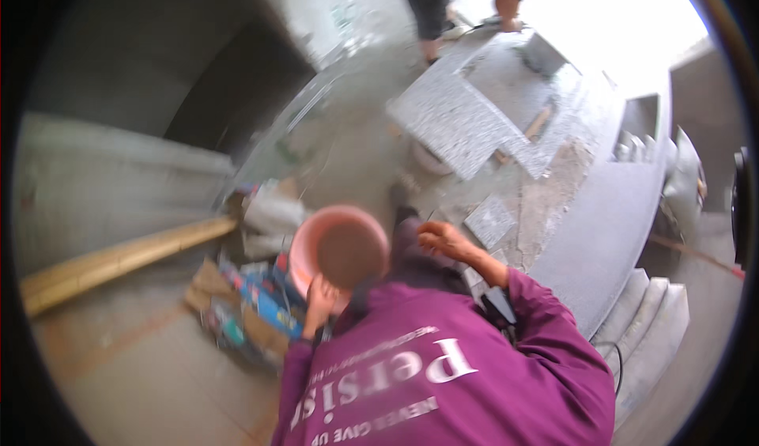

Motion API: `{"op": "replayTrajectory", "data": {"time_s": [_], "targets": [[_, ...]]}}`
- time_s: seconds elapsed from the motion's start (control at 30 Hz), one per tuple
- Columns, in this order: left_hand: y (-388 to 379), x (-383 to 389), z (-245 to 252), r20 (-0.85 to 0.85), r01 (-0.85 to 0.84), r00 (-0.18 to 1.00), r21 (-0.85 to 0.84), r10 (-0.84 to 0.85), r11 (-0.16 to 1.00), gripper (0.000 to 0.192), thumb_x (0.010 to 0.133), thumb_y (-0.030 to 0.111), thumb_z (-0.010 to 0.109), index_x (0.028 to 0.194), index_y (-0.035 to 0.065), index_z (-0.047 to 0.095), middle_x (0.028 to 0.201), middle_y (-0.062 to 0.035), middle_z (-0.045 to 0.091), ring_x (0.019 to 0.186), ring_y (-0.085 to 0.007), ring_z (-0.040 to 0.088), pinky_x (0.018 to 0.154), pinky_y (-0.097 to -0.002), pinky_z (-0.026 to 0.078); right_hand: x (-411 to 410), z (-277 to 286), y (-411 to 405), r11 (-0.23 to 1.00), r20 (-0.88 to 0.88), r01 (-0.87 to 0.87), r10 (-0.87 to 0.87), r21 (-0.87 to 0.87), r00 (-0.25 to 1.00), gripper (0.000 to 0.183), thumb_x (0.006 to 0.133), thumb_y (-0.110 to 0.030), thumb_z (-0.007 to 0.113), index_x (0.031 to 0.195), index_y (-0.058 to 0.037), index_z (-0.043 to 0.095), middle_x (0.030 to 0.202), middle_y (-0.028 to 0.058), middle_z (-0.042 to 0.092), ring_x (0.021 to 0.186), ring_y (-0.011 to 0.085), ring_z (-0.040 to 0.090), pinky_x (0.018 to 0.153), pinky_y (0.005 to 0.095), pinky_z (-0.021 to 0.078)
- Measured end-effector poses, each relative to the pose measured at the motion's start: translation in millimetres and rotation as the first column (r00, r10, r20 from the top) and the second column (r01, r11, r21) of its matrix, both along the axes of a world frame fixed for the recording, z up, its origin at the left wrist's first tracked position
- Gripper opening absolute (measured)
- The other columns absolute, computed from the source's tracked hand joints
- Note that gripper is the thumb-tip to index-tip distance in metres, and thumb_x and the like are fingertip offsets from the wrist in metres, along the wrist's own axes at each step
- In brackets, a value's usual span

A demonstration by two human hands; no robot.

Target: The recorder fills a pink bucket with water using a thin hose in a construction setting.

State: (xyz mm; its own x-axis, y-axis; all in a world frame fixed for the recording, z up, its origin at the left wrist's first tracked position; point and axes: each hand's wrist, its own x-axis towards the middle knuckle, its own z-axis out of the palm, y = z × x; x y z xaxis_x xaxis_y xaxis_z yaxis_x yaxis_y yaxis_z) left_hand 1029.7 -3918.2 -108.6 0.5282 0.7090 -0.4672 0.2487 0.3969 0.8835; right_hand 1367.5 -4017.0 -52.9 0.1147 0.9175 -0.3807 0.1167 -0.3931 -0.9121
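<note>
A pink plastic bucket [298, 255] stands before me, with a grey-brown mass [350, 255] inside that looks like mortar. My left hand [322, 299] grips its near rim. To the right, my right hand [445, 240] hovers over my dark trouser leg with loosely bent fingers; I see nothing in it. Just past that hand, a small grey speckled stone tile [490, 220] lies on the floor. The picture is blurred, so fine detail of both hands is lost.
Bags and packaging [255, 303] lie left of the bucket, near a long timber beam [130, 262]. Notched stone slabs [450, 120] are ahead, where a co-worker's hand [508, 10] reaches down. A grey stone counter [599, 232] runs along my right, with stacked pale bags [649, 321] beside it.
</note>
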Motion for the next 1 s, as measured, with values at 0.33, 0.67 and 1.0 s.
{"op": "replayTrajectory", "data": {"time_s": [0.33, 0.67, 1.0], "targets": [[112.5, 79.5, 5.5, -0.293, -0.683, 0.676, -0.593, 0.676, 0.426, 0.024, 0.070, 0.014, 0.038, 0.048, 0.0161, 0.028, 0.038, 0.0039, 0.025, 0.029, -0.0110, 0.022, 0.037, -0.0267, 0.027, 150.6, -38.8, 40.4, 0.880, 0.142, 0.406, -0.381, -0.248, 0.914, 0.023, 0.070, -0.017, 0.049, 0.085, -0.0001, 0.050, 0.068, 0.0067, 0.054, 0.059, 0.0129, 0.053, 0.053, 0.0241, 0.0424], [191.2, 102.7, 61.5, -0.164, -0.788, 0.523, -0.467, 0.836, 0.402, 0.028, 0.072, 0.016, 0.045, 0.049, 0.0187, 0.030, 0.039, 0.0069, 0.024, 0.033, -0.0056, 0.023, 0.034, -0.0202, 0.021, 103.1, 34.5, 308.5, 0.966, 0.350, -0.217, 0.156, 0.143, 0.924, 0.025, 0.074, -0.022, 0.045, 0.090, -0.0047, 0.050, 0.082, 0.0150, 0.054, 0.074, 0.0266, 0.053, 0.063, 0.0329, 0.0406], [358.1, 112.7, 15.4, -0.153, -0.750, 0.565, -0.503, 0.811, 0.428, 0.011, 0.074, 0.015, 0.046, 0.068, 0.0139, 0.038, 0.047, 0.0032, 0.024, 0.035, -0.0087, 0.020, 0.034, -0.0217, 0.021, 102.3, 13.7, 388.9, 0.995, -0.042, -0.049, 0.052, 0.083, 0.998, 0.022, 0.075, -0.016, 0.046, 0.088, 0.0007, 0.049, 0.072, 0.0090, 0.054, 0.063, 0.0141, 0.052, 0.054, 0.0240, 0.0407]]}}
